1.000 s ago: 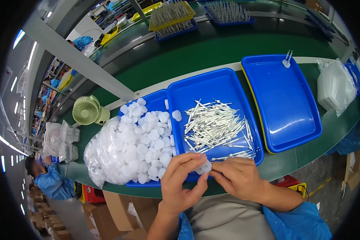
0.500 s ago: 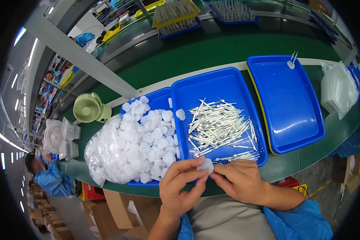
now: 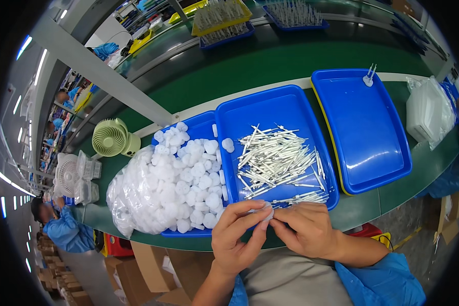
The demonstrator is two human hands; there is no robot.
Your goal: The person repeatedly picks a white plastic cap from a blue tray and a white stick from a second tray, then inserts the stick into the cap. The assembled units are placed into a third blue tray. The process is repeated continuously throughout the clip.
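Close to my body, at the near edge of the middle blue tray (image 3: 260, 104), my two hands meet. My left hand (image 3: 235, 234) pinches a small white rounded plastic piece (image 3: 267, 212) between thumb and fingers. Against its right side press the closed fingertips of my right hand (image 3: 306, 227); whatever they grip is hidden. Just beyond the hands lies a heap of thin white rods with dark tips (image 3: 278, 155). To the left, many similar white lobed pieces (image 3: 194, 178) spill from a clear plastic bag (image 3: 130, 196) over another blue tray (image 3: 201, 121).
A blue tray (image 3: 372, 137) at right holds one white piece with upright rods (image 3: 368, 76) in its far corner. Beyond it are bagged white containers (image 3: 428, 115). A green fan (image 3: 112, 138) and a white fan (image 3: 67, 173) stand left, near a grey post (image 3: 107, 71).
My left hand has shifted slightly right, and the white piece has turned and is more covered by my fingers. My right hand stays nearly in place.
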